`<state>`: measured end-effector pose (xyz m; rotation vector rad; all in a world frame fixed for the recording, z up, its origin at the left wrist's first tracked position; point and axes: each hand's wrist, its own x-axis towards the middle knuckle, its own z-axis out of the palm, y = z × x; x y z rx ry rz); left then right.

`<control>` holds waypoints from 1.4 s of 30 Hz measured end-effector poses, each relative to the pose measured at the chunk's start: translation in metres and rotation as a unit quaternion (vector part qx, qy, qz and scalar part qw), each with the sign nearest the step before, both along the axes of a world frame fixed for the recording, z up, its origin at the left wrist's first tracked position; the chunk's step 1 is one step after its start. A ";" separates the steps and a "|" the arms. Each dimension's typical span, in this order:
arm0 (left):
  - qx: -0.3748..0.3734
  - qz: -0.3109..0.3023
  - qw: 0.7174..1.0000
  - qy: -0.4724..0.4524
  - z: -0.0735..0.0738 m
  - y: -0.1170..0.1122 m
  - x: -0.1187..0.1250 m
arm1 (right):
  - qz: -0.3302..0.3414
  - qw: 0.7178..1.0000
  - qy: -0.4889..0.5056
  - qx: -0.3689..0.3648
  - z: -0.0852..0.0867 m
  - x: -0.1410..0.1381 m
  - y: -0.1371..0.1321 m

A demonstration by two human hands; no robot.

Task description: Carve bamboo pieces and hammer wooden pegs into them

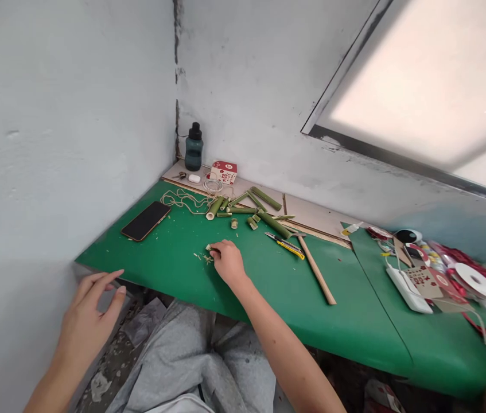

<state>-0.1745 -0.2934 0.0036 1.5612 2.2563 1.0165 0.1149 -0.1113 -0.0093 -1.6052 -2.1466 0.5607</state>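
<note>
My right hand is low over the green tabletop, its fingertips closed on a small pale bamboo piece. Thin bamboo shavings lie scattered just under and beside those fingers. My left hand hovers off the table's near left edge with its fingers apart and nothing in it. Beyond the right hand lie several green bamboo tubes and short cut bamboo pieces. A yellow utility knife rests to the right, its blade pointing left, beside a wooden-handled hammer.
A phone lies at the left, near tangled twine. At the back stand a dark bottle and a red-and-white box. On the right are a white power strip, a white spool and red cords. Walls border the left and back.
</note>
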 end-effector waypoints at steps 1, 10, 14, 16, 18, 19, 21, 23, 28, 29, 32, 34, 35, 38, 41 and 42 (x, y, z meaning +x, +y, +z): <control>0.004 -0.007 1.000 -0.002 0.001 0.000 0.001 | -0.002 1.000 0.012 0.005 0.001 0.002 -0.003; -0.028 -0.018 0.999 0.001 -0.018 -0.011 -0.014 | -0.188 0.979 0.038 0.061 0.004 0.132 0.031; -0.016 -0.042 0.999 -0.010 -0.026 -0.005 -0.005 | -0.188 0.975 0.060 0.101 -0.006 0.116 0.027; -0.005 -0.054 0.998 -0.010 -0.024 0.001 0.001 | -0.159 0.979 0.080 0.101 -0.012 0.093 0.021; 0.000 -0.061 0.998 -0.006 -0.018 0.007 0.005 | -0.121 0.984 0.098 0.082 -0.019 0.072 0.018; 0.001 -0.061 0.998 -0.005 -0.014 0.009 0.006 | -0.108 0.986 0.103 0.069 -0.021 0.064 0.018; 0.001 -0.055 0.998 -0.006 -0.008 0.012 0.006 | -0.091 0.989 0.108 0.043 -0.024 0.053 0.021; -0.001 -0.048 0.999 -0.010 -0.004 0.013 0.004 | -0.073 0.991 0.107 0.022 -0.024 0.045 0.023; -0.006 -0.045 0.999 -0.007 -0.010 0.012 0.004 | 0.045 0.992 0.117 -0.013 -0.014 0.014 -0.006; -0.010 -0.047 0.999 -0.008 -0.011 0.011 0.006 | 0.070 0.990 0.125 -0.019 -0.012 0.010 -0.012; -0.009 -0.059 0.998 -0.020 -0.013 0.010 0.011 | 0.069 0.986 0.149 -0.018 -0.006 0.010 -0.017; -0.001 -0.066 0.998 -0.024 -0.013 0.009 0.012 | 0.021 0.988 0.156 -0.005 -0.006 0.018 -0.009; 0.002 -0.068 0.997 -0.021 -0.013 0.008 0.011 | 0.003 0.988 0.153 -0.001 -0.006 0.021 -0.006; 0.000 -0.061 0.998 -0.010 -0.013 0.007 0.006 | 0.032 0.990 0.137 -0.007 -0.012 0.012 -0.008; -0.006 -0.049 0.999 -0.015 -0.011 0.006 0.003 | 0.112 0.985 0.134 -0.016 -0.018 -0.008 -0.021; -0.004 -0.044 0.999 -0.017 -0.009 0.005 0.003 | 0.114 0.984 0.136 -0.014 -0.019 -0.011 -0.022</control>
